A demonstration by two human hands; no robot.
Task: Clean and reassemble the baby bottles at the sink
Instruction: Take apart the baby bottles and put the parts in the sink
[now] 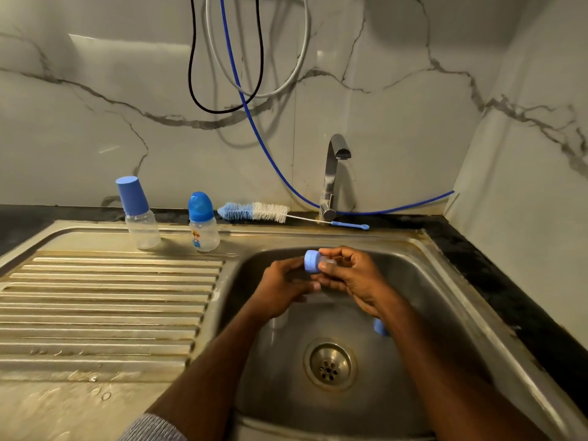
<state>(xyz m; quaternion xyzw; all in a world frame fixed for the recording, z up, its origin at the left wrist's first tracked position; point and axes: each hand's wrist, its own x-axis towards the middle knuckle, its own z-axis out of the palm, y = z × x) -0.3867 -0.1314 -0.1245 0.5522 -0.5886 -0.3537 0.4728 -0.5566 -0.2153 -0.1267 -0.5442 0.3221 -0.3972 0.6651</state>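
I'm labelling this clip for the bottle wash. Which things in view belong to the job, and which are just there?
Job:
held bottle with blue ring, in left hand and right hand
two capped bottles
bottle brush
blue part in the sink
tap

Just there:
hanging cables
blue hose

Single head view, close above the sink (445, 281), facing down toward the wall (397, 90) at twelve o'clock.

Veined marble wall (397, 100), black countertop (496, 268)
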